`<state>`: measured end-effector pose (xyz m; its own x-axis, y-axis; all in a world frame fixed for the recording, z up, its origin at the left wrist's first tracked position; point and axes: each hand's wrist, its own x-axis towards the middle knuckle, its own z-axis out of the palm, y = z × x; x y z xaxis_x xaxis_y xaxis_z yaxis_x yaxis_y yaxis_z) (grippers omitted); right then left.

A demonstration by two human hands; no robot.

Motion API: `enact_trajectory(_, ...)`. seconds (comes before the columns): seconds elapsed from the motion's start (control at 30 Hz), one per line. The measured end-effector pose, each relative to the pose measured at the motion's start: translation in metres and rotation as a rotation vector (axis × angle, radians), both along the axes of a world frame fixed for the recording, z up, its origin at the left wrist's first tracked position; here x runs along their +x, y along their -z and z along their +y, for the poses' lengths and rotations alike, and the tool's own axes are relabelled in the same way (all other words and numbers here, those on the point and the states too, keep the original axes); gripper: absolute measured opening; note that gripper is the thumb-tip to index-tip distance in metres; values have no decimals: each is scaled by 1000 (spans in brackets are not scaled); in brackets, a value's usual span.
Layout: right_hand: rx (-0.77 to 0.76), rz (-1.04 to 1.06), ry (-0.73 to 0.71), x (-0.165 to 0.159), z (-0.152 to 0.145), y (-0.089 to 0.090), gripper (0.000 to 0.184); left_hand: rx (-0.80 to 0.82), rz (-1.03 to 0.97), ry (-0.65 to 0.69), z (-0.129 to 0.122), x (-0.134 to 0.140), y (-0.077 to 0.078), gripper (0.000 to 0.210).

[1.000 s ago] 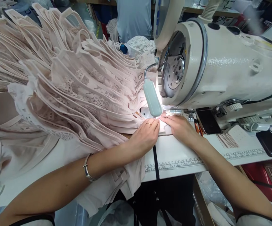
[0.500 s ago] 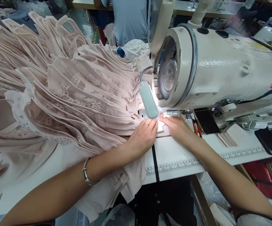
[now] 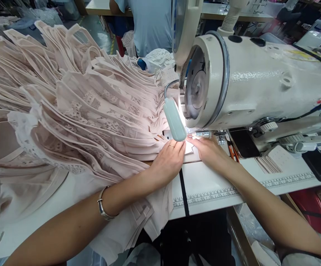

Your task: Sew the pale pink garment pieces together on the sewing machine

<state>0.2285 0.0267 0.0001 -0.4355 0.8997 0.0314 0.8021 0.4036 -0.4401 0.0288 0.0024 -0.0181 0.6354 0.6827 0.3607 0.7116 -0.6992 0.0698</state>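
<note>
Both of my hands meet at the needle area of the sewing machine point(image 3: 246, 77), under a small pale green lamp point(image 3: 174, 119). My left hand point(image 3: 169, 160) has its fingers closed on the edge of a pale pink bra point(image 3: 138, 149). From the other side my right hand point(image 3: 212, 152) pinches the same work, thumb and forefinger pointing at the needle. A small white piece point(image 3: 188, 148) lies between the hands. The lamp hides the needle and some fingertips. Many matching lace bras point(image 3: 102, 107) are heaped to the left.
Orange-handled snips point(image 3: 233, 152) and a dark phone point(image 3: 243, 142) lie right of my right hand. Beyond them are pale strips point(image 3: 270, 164) and another dark device point(image 3: 320, 164). A ruler tape point(image 3: 213, 195) runs along the table's front edge. A person in blue point(image 3: 152, 27) sits ahead.
The camera view has shifted very slightly. My hands stay in nearly the same place at the needle, and the bras show no clear movement.
</note>
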Motion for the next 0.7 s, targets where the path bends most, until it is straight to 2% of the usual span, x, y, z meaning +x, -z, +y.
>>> enact_trajectory(0.13, 10, -60, -2, -3, -1, -5, 24, 10, 42, -51, -1, 0, -2, 34)
enact_trajectory(0.4, -31, -67, 41, -2, 0, -3, 27, 126, 101, -55, -4, 0, -10, 38)
enact_trajectory(0.5, 93, -115, 56, -2, -3, 1, 32, 196, 165, -23, 0, -6, -17, 37)
enact_trajectory(0.57, 205, -161, 44, -1, -6, 4, 39, 188, 207, 12, 5, -14, -21, 35)
enact_trajectory(0.7, 328, -121, -86, 3, -12, 8, 44, 122, 182, 47, 16, -33, -28, 27)
